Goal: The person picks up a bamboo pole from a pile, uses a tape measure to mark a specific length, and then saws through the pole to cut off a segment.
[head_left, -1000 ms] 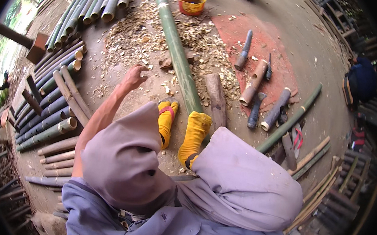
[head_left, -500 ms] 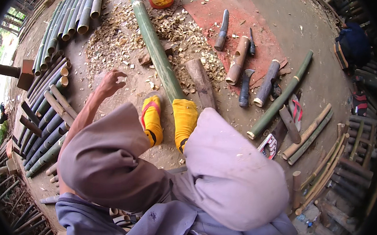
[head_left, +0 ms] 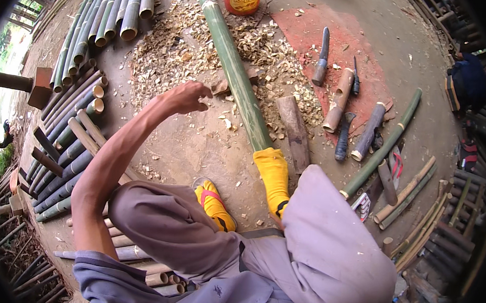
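Observation:
My left hand point(head_left: 188, 97) hangs over the bare floor, left of a long green bamboo pole point(head_left: 234, 58). Its fingers are loosely bent and somewhat apart, with nothing in them. Nearest to it are a brown scrap of wood point(head_left: 221, 87) and scattered pale wood chips point(head_left: 177, 51). My right foot, in a yellow sock point(head_left: 272, 173), rests at the pole's near end. My left foot wears a yellow sock and a flip-flop point(head_left: 214, 203) and stands on the floor. To the pole's right lies a thick brown wood piece point(head_left: 293, 129). No part of my right hand can be made out.
Stacked bamboo lengths point(head_left: 117, 13) lie at left, beside a mallet-like block point(head_left: 40, 88). A yellow-red bowl point(head_left: 241, 4) sits at the far end. On the right are a notched bamboo piece point(head_left: 338, 102), a dark-handled blade point(head_left: 343, 141), a green bamboo length point(head_left: 383, 141) and a saw handle point(head_left: 361, 206).
My left hand has swung right and farther forward, closer to the pole. My left foot has drawn back from the pole's end. The whole view has shifted, moving things rightward in the picture.

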A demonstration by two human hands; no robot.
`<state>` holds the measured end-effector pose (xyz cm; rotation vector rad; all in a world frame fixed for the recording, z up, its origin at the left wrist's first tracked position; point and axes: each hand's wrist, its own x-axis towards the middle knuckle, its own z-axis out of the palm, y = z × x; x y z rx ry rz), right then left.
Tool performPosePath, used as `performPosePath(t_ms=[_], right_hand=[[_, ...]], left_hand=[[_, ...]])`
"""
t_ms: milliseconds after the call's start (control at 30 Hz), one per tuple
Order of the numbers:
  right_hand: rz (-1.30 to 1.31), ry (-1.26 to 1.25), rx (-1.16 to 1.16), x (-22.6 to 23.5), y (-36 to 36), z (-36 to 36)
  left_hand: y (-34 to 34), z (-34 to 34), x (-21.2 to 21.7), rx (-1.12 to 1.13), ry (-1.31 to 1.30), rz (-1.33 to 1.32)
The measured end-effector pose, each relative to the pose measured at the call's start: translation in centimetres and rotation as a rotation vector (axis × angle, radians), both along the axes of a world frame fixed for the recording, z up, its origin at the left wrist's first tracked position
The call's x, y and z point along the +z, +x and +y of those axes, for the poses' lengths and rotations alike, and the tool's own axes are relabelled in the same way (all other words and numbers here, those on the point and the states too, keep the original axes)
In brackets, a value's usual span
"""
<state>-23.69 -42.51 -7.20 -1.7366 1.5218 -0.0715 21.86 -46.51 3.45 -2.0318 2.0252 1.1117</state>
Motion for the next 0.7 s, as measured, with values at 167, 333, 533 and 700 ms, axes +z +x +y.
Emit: performPosePath(t_ms=[167,333,533,700], right_hand=[[-0.033,-0.067,0.031,-3.0,7.5,-5.9],[-0.019,-0.08,-0.02,-2.0,3.7,-7.4],[0.257,-0.591,-0.314,-0.7,-10.8,-12.0],[0.4,-0.35,-0.554,-5.6,-12.5,-17.8]], left_hand=[[-2.1,-5.0,-0.5,-0.089,-0.036,0.009],[-1.0,-4.5,-2.0,-0.104,-0.111,0.17],[-2.1,-5.6,-3.7,-0.102,-0.023,0.116],[-2.6,-8.1,-5.5,-0.083,0.001,0.141]])
